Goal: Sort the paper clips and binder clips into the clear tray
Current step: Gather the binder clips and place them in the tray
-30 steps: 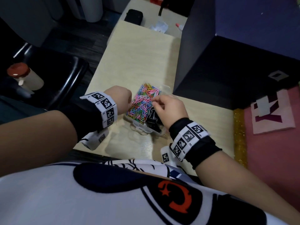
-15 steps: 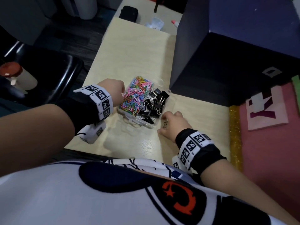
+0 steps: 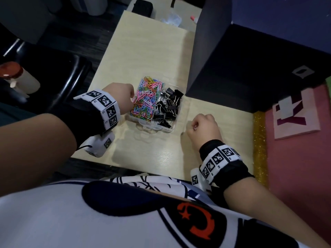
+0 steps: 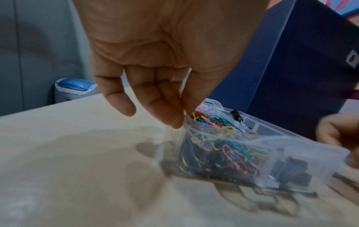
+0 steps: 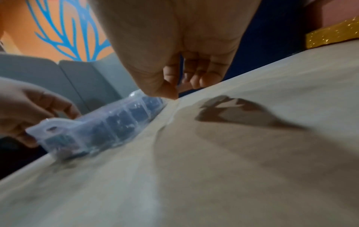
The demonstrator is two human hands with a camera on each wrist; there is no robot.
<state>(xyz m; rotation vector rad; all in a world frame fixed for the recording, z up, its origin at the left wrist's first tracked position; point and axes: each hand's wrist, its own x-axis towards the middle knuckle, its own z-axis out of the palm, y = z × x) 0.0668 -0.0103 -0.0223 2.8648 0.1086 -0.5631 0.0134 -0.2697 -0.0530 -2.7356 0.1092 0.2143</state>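
Observation:
The clear tray stands mid-table with coloured paper clips in its left compartment and black binder clips in its right one. My left hand is at the tray's left wall. In the left wrist view its thumb and fingers pinch the tray at the near corner rim. My right hand rests curled on the table just right of the tray. Its fingertips pinch a small clip, seen only as a glint. In the right wrist view the thumb touches the tabletop beside the tray.
A tall dark box stands right behind the tray. A pink mat with a gold glitter edge borders the table on the right. A black chair and a red-capped bottle are on the left; a black pouch lies at the far end.
My right hand left the tray's binder clip side, came down on the table to its right by a small loose clip, and has now curled over it. My left hand stayed at the tray.

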